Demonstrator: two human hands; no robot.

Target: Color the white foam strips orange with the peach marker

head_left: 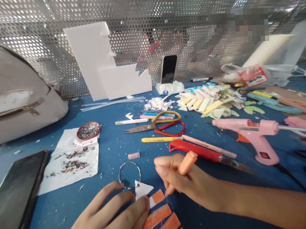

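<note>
Pinched in my right hand (pixel 182 175) is an orange marker (pixel 188 163), its tip down at the corner of an orange-coloured strip (pixel 158 196). Several such strips fan out at the bottom edge, joined to a white piece with a triangular end (pixel 143 189). Over that white piece, my left hand (pixel 119 214) lies with fingers stretched and apart, the fingertips pressing it to the table; its palm is partly out of frame. A thin beaded ring (pixel 129 162) passes by a hole in the triangle. The marker's cap (pixel 134 156) lies loose above the ring.
Scissors (pixel 153 126), a red-handled knife (pixel 197 151), several pens and a pink glue gun (pixel 257 133) lie beyond my hands. At left are beads on paper (pixel 90 168), a dark phone (pixel 19 198) and a bag (pixel 22 89). Paper scraps (pixel 208 100) pile up behind.
</note>
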